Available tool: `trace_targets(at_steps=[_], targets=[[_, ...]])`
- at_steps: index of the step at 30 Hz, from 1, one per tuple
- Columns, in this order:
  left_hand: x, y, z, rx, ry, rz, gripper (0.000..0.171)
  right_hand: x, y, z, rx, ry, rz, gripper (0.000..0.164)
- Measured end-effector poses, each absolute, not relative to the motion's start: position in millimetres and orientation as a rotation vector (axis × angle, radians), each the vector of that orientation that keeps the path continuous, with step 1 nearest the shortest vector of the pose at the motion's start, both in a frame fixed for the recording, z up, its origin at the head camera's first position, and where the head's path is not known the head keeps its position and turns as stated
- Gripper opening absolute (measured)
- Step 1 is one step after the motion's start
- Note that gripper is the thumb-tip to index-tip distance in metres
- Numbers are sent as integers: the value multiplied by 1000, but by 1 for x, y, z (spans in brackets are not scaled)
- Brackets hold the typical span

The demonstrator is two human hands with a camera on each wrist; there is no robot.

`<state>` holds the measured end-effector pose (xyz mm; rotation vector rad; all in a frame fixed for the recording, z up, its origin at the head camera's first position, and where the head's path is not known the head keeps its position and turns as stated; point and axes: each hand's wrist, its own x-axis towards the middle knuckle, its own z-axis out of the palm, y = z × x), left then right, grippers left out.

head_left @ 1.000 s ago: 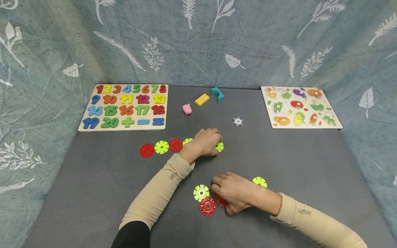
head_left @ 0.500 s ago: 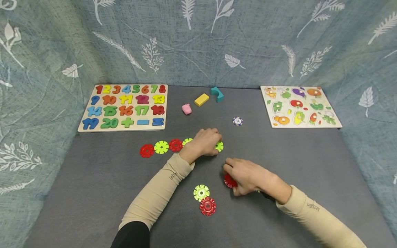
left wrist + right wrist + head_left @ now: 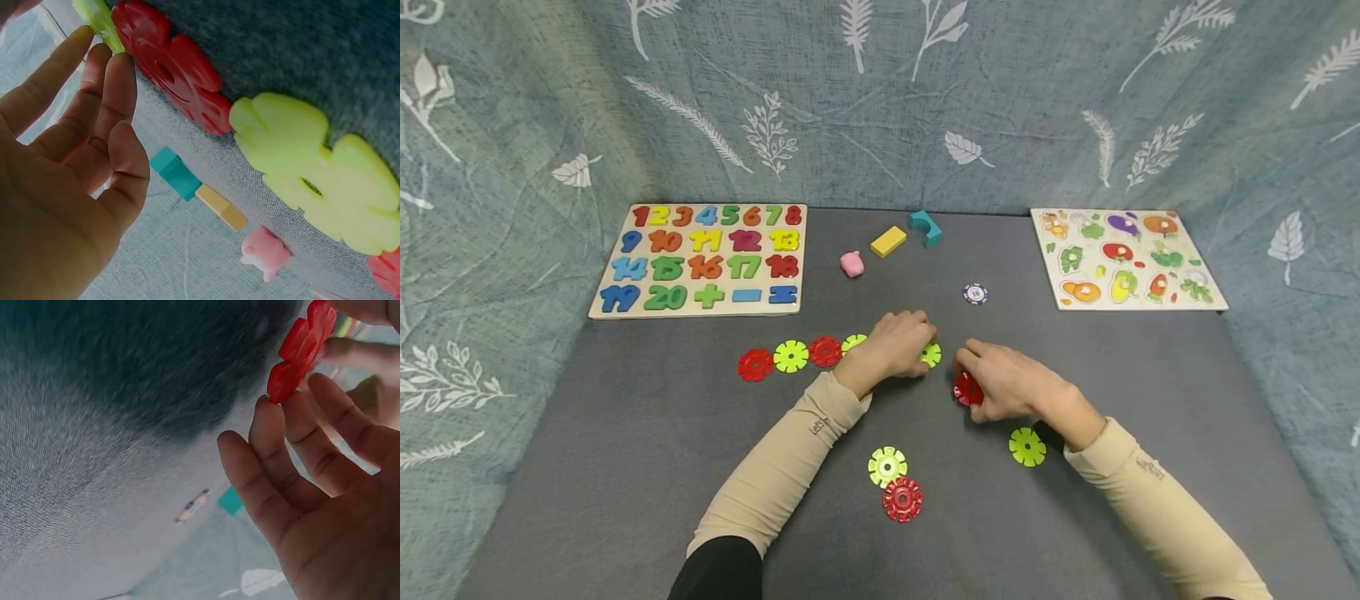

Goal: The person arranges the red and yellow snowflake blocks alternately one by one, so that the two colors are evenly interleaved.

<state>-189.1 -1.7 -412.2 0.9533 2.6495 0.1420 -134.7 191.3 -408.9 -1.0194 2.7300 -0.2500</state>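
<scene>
A row of interlocking plastic discs lies mid-table: a red disc [image 3: 755, 365], a yellow-green disc [image 3: 791, 357], another red disc [image 3: 825, 351], with more under my left hand [image 3: 891, 346]. That hand's fingers and thumb hold the yellow-green end disc [image 3: 931, 355] at its edges. To its right, my right hand [image 3: 1011, 379] pinches a red disc [image 3: 967, 389]; the right wrist view shows this red disc [image 3: 303, 353] tilted up between thumb and fingertips. In the left wrist view, a red disc [image 3: 169, 69] joins a yellow-green one [image 3: 312, 169] beneath the hand.
Nearer lie a yellow-green disc [image 3: 887, 467] touching a red disc [image 3: 902, 500], and a lone yellow-green disc [image 3: 1027, 447]. Behind are a number puzzle [image 3: 700, 261], vegetable puzzle [image 3: 1123, 260], pink pig figure [image 3: 852, 264], yellow block [image 3: 889, 242], teal arch block [image 3: 926, 228] and poker chip [image 3: 975, 294].
My right hand has picked up the red disc beside the near pair and carried it forward and right, towards the row's end. The left hand has stayed in place.
</scene>
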Motion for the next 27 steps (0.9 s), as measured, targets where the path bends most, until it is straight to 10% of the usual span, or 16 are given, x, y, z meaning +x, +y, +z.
trace_targets(at_steps=[27], targets=[[-189, -4, -412, 957, 2637, 157, 40, -186, 187, -417, -799, 2683, -357, 54]])
